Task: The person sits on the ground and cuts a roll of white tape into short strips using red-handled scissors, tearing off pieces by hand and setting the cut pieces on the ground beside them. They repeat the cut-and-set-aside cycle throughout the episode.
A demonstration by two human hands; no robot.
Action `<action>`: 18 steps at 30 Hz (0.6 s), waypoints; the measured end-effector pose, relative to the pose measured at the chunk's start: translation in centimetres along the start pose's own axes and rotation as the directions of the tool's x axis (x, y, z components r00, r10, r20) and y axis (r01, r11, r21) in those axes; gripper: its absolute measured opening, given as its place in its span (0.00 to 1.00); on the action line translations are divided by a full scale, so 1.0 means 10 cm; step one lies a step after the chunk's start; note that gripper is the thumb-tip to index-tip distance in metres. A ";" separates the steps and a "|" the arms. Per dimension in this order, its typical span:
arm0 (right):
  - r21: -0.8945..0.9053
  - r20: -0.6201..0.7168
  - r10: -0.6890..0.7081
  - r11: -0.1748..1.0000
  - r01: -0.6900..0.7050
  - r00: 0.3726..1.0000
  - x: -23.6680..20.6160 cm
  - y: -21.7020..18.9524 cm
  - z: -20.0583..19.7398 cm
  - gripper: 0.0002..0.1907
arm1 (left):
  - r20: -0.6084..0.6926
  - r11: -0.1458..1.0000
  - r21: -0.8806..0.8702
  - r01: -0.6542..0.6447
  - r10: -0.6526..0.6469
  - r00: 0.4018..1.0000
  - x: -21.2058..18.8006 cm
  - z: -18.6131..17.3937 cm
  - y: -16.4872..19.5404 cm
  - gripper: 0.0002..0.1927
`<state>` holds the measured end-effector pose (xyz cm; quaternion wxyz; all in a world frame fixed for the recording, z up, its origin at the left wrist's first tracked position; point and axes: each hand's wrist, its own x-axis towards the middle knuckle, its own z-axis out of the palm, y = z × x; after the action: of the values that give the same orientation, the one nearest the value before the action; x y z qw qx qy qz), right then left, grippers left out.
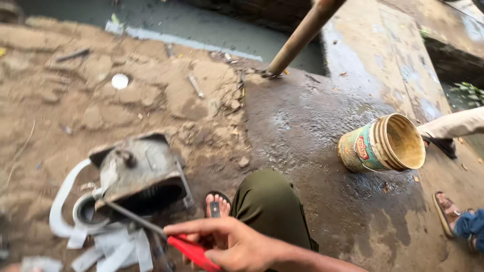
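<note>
At the lower edge of the view, a red-handled screwdriver [189, 249] is clamped in the right hand [229, 244], its shaft laid against the grey metal housing [138, 176]. The left hand is not shown. Slippage toward the sandalled foot [217, 204] is possible.

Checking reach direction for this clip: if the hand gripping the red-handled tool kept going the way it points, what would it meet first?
The right hand points left, so it would likely meet the grey metal housing first, where the red-handled tool already leads. Depth is unclear.
</note>
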<state>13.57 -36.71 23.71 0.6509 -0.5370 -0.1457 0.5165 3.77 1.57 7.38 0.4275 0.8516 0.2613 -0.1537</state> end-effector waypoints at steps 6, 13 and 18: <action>-0.236 -0.063 -0.139 0.964 0.120 0.988 0.17 0.14 -0.13 0.23 | -0.026 0.996 0.084 -0.011 0.013 1.000 -0.08 0.23 -0.39 0.21; -0.042 -0.145 -0.010 0.999 0.004 0.989 0.36 0.37 -0.08 0.39 | -0.269 0.989 -0.022 -0.144 0.133 0.954 -0.22 0.07 -0.44 0.13; -0.093 -0.172 -0.004 0.996 -0.012 0.985 0.40 0.45 -0.04 0.38 | -0.232 0.992 -0.125 0.009 -0.038 0.972 -0.22 -0.08 -0.34 0.13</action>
<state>13.24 -34.15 18.30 0.6340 -0.6099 -0.1119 0.4621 0.08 3.23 6.71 0.4437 0.8326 0.3288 -0.0411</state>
